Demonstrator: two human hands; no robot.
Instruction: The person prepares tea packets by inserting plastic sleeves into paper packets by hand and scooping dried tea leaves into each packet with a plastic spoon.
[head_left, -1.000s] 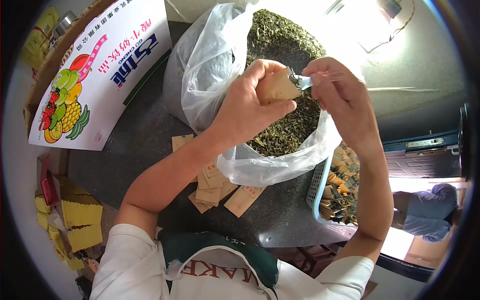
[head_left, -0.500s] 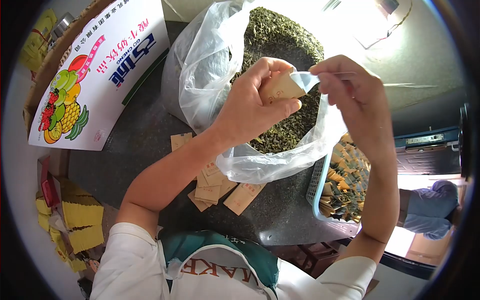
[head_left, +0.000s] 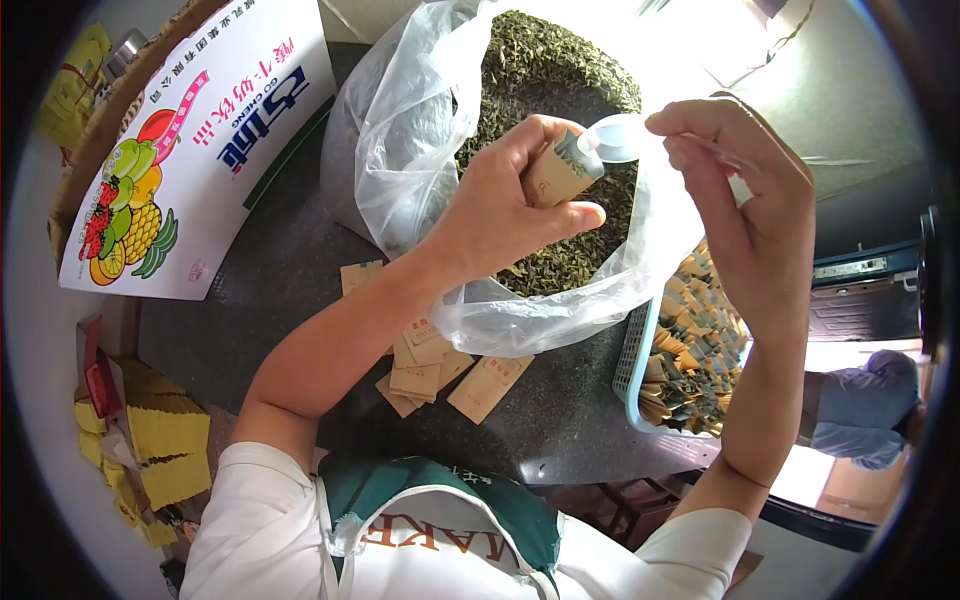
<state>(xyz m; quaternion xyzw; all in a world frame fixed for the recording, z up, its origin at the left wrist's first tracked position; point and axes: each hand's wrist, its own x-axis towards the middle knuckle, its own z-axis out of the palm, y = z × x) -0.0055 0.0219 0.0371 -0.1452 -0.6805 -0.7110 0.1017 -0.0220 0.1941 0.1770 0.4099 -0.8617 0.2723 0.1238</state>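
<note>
My left hand [head_left: 505,205] is closed round a small brown paper packet [head_left: 562,177], its open top tilted to the right with dark leaf bits inside. In my right hand [head_left: 735,165] is the thin handle of a clear plastic scoop [head_left: 618,138], whose bowl is just right of the packet's mouth. Both hands are above a clear plastic bag [head_left: 400,150] of dried green leaves [head_left: 560,265]. Several flat brown packets [head_left: 490,388] lie on the dark table [head_left: 260,325] in front of the bag.
A blue basket [head_left: 633,385] full of filled packets stands right of the bag. On the left is a white carton flap [head_left: 200,160] with printed fruit. Yellow paper stacks [head_left: 170,445] are at the lower left. Another person [head_left: 865,410] is at the far right.
My right hand has moved right, drawing the scoop out of the packet's mouth. The packet's top is now open and more tilted, with leaf visible. My left hand has barely moved.
</note>
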